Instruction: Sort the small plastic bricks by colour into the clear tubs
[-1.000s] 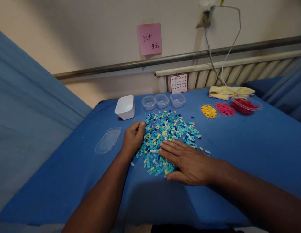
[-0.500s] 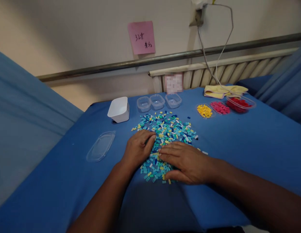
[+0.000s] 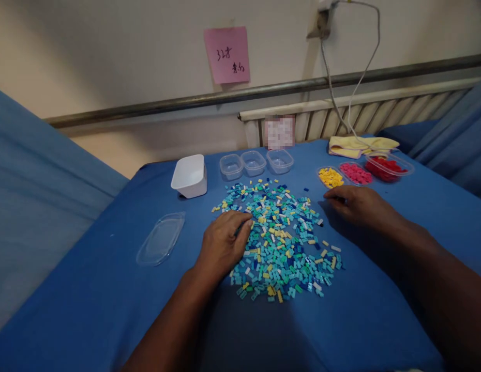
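A wide spread of small toy building bricks in light blue, dark blue, green, pale yellow and white lies on the blue cloth. My left hand rests at its left edge, touching the bricks, thumb apart from the fingers; nothing shows in its grasp. Over to the right, my right hand hovers just in front of a clear tub of yellow pieces. Its fingers are bent with the fingertips drawn together toward the thumb. Whatever they hold, if anything, is too small to make out.
Behind the bricks stand a white tub and three clear tubs. A clear lid lies left. Pink pieces, a tub of red pieces and a yellow cloth are back right. A white cable hangs behind.
My right hand has lifted off the bricks and moved right and away from me, toward the yellow pieces, its fingers now drawn in. My left hand stays nearly where it was.
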A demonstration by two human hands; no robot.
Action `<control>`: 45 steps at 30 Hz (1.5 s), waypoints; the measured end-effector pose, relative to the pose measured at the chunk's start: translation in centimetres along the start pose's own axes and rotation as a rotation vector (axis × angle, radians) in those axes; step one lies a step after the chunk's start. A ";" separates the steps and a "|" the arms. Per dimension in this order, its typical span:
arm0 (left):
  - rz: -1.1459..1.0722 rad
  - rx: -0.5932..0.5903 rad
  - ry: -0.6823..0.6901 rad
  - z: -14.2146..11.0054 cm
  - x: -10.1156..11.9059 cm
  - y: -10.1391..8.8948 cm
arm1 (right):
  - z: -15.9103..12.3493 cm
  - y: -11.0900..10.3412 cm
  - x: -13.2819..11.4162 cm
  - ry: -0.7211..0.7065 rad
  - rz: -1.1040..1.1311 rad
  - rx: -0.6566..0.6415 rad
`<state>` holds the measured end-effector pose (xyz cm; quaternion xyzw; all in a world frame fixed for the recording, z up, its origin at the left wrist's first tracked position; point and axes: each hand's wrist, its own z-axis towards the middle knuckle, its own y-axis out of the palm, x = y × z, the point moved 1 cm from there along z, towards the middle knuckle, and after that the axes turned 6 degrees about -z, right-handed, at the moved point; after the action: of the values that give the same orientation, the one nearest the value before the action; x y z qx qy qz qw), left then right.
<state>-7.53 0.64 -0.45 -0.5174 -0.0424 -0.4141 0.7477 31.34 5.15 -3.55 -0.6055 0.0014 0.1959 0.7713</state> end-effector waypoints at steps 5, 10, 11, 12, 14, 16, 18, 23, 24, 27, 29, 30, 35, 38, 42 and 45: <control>0.053 -0.169 0.049 -0.6 1.1 0.7 | -0.6 -0.2 -4.1 -0.247 0.106 -0.152; 0.058 -0.442 0.253 -2.5 5.6 2.5 | -1.0 -0.2 -7.3 -0.427 0.217 -0.139; 0.049 -0.479 0.309 -2.8 6.6 2.9 | -1.0 -0.2 -7.2 -0.402 0.212 -0.104; 0.044 -0.521 0.370 -3.1 7.4 3.4 | -0.8 -0.1 -6.8 -0.359 0.188 -0.062; 0.050 -0.597 0.474 -3.5 8.7 4.1 | -0.4 -0.1 -5.4 -0.242 0.093 0.012; 0.059 -0.625 0.534 -3.7 9.0 4.7 | 0.1 -0.3 -3.3 -0.095 -0.014 0.079; 0.073 -0.610 0.543 -3.8 8.7 5.0 | 0.6 -0.9 -0.7 0.064 -0.095 0.169; 0.093 -0.571 0.551 -4.0 6.9 5.6 | 0.4 -2.4 6.2 0.317 -0.203 0.403; 0.087 -0.560 0.560 -4.1 6.7 5.7 | 0.2 -2.4 7.4 0.402 -0.223 0.449; 0.072 -0.523 0.556 -4.3 6.3 5.9 | -0.3 -1.6 10.4 0.589 -0.200 0.518; 0.061 -0.521 0.544 -4.4 6.3 5.9 | -0.3 -0.5 11.8 0.606 -0.148 0.499; 0.056 -0.529 0.538 -4.3 6.4 5.9 | -0.2 0.0 12.3 0.600 -0.129 0.494; 0.040 -0.564 0.516 -3.8 7.0 5.1 | 0.6 1.3 13.6 0.582 -0.112 0.535; 0.031 -0.571 0.509 -3.6 7.2 4.8 | 0.8 0.8 12.8 0.585 -0.162 0.532; 0.030 -0.566 0.508 -3.4 7.3 4.6 | 1.3 -0.1 9.2 0.380 -0.206 0.540; 0.036 -0.556 0.526 -3.4 7.2 4.8 | 2.1 0.3 5.4 -0.003 -0.108 0.350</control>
<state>-0.87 -5.67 -2.00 -0.5772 0.2740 -0.5152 0.5713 35.75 8.81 -4.61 -0.4608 0.0021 0.1518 0.8744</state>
